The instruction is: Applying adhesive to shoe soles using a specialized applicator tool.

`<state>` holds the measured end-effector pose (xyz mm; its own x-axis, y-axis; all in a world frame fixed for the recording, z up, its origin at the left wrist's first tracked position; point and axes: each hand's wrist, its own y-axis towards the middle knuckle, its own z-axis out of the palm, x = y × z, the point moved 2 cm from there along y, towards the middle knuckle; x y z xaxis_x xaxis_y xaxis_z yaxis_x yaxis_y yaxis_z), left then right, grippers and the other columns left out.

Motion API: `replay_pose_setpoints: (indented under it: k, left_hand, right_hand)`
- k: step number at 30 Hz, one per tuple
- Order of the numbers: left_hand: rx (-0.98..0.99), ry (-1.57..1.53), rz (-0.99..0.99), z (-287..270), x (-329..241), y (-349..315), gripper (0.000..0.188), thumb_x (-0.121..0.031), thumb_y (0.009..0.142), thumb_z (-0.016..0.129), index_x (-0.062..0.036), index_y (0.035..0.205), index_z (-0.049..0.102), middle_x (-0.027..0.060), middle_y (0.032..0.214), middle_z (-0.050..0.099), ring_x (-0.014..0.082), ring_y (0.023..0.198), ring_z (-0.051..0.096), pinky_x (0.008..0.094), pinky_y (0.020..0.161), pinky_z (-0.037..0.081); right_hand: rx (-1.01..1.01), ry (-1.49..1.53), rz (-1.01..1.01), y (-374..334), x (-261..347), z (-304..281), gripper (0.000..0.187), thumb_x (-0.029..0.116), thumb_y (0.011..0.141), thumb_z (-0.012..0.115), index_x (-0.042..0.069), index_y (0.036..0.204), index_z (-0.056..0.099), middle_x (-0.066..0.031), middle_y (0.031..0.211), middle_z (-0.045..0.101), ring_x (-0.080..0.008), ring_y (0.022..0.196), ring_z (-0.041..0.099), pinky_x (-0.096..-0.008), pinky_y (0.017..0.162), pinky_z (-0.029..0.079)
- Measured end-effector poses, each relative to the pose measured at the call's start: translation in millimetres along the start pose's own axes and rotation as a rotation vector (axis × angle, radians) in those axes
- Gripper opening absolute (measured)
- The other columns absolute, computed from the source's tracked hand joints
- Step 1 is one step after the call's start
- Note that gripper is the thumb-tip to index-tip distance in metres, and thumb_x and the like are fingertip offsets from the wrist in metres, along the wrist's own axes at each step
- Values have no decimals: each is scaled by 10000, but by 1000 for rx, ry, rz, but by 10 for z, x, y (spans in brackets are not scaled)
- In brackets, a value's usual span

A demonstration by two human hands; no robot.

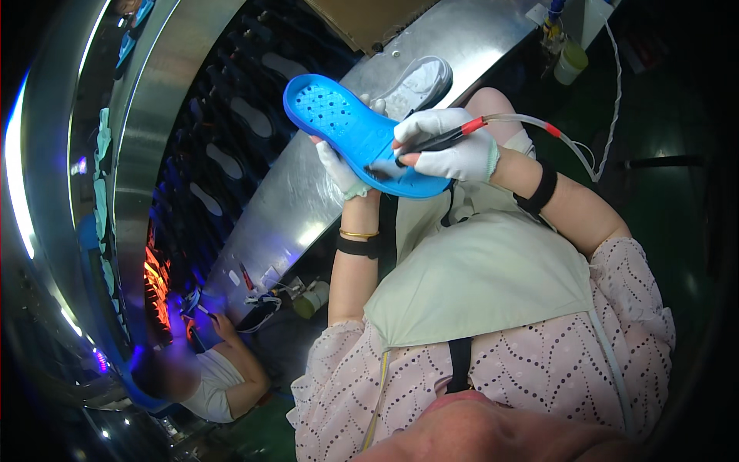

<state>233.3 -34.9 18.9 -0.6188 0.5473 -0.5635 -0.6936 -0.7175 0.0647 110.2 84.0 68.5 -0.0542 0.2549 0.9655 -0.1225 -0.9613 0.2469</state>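
The blue sole (327, 112) conceals most of the left hand (336, 167). At the right hand (454, 146), the tip of the black tool (440, 142) is too small to resolve. Beyond both hands, the upper edge of the view cuts off the cardboard box (369, 18). Left of the left hand, the co-worker's head (171, 374) is blurred.
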Motion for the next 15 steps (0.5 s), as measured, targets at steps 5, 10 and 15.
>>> replay_pose_setpoints:
  k: [5, 10, 15]
  left_hand:
    - [-27, 53, -3, -103, -82, 65, 838, -715, 801, 413, -102, 1366, 327, 159, 1234, 524, 345, 1130, 520, 465, 974, 426]
    - [150, -244, -59, -43, -75, 97, 815, -708, 811, 401, -93, 1344, 371, 158, 1247, 515, 340, 1138, 511, 463, 990, 409]
    - [-143, -68, -44, 295, 81, -205, 803, -686, 842, 351, -85, 1374, 344, 154, 1307, 460, 315, 1175, 473, 463, 1005, 391]
  right_hand:
    - [92, -319, -111, -53, 97, 94, 139, 50, 774, 661, 26, 905, 620, -40, 871, 635, -108, 825, 587, -262, 761, 468]
    - [-122, 39, 223, 67, 39, -78, 111, 82, 785, 652, 41, 889, 652, -10, 844, 648, -72, 814, 588, -244, 743, 468]
    - [-202, -57, 117, 157, 44, -245, 113, 98, 820, 637, 33, 913, 631, -8, 858, 620, -75, 813, 564, -246, 742, 457]
